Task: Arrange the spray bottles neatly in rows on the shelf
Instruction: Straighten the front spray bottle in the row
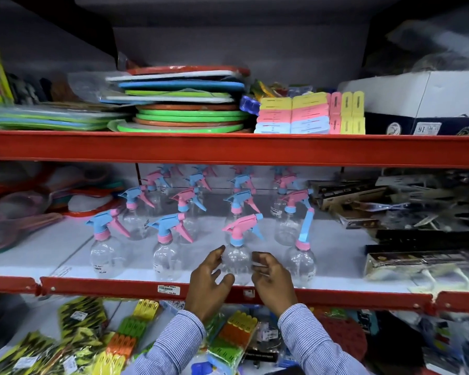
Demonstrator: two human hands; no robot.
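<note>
I am looking at clear spray bottles (171, 239) with pink-and-blue trigger heads, standing upright in four rows on the white shelf (65, 255). The front bottle (237, 253) of the third row is wearing a pink head.

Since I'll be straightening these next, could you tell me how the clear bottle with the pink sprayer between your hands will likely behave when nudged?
The bottle with the pink sprayer looks empty, so probably light and easy to slide. Its tall sprayer head over a rounded body suggests it may tip if pushed high. The smooth clear plastic could be slippery, so both the left hand and right hand cupping it low seems sensible.

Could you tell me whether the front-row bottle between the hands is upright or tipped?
Upright: the bottle stands on its base, pink sprayer on top.
</note>
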